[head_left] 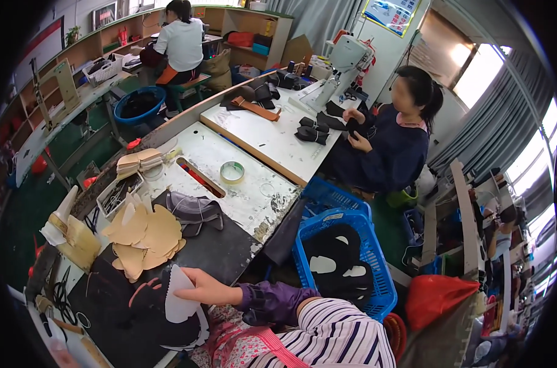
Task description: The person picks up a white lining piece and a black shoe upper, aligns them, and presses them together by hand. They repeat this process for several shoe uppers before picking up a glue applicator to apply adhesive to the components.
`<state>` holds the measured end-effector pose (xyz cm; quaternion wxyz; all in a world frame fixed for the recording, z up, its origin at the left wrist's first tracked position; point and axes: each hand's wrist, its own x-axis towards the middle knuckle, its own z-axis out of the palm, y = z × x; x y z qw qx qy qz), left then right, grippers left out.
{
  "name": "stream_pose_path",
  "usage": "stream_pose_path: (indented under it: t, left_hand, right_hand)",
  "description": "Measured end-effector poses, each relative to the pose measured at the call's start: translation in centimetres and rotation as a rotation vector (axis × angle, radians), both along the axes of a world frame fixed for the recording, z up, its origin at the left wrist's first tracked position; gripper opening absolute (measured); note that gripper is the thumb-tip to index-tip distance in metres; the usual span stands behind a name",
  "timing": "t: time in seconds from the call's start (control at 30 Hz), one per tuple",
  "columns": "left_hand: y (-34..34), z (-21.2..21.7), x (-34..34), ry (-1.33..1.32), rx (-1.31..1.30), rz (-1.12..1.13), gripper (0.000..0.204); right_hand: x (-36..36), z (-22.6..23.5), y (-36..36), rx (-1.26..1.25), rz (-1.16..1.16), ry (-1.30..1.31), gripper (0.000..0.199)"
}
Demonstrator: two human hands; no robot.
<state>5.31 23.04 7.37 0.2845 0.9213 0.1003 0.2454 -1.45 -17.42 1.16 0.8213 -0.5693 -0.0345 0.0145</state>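
Note:
My right hand (208, 287), in a purple oversleeve, grips a thin white piece with a toothed edge (180, 295) between thumb and fingers. It is held upright over the dark work mat. Just under and beside it lie black cut pieces (177, 334), one edged in white, and a dark piece with an orange-red line (145, 291). Beyond the hand sits a pile of beige cut pieces (145, 236). A tied bundle of dark grey pieces (194, 212) rests behind that pile. My left hand does not show.
A blue basket (384, 283) of black pieces with white patches stands to the right of the bench. A tape roll (232, 172) lies past a slot in the worn white top. Black-handled scissors (61, 293) are at left. A co-worker (383, 144) handles dark pieces at the adjoining table.

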Motion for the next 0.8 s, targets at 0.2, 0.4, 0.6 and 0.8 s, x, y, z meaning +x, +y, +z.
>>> stream_pose_path:
  t: [0.2, 0.4, 0.6, 0.8]
  left_hand:
    - [-15.0, -3.9, -10.1, 0.524, -0.905, -0.676, 0.028]
    - [-19.4, -6.2, -10.0, 0.222, -1.425, -0.241, 0.015]
    - [-17.9, -7.9, -10.5, -0.047, -0.665, -0.289, 0.012]
    - [-16.5, -8.6, -13.2, 0.151, -0.743, -0.236, 0.02]
  right_hand:
    - [0.0, 0.8, 2.6, 0.077, 0.033, -0.086, 0.033]
    - [-0.3, 1.1, 3.9, -0.136, 0.005, -0.187, 0.023]
    - [-0.4, 1.3, 4.0, -0.66, -0.069, -0.252, 0.012]
    - [-0.7, -0.7, 3.1, -0.811, 0.076, -0.168, 0.011]
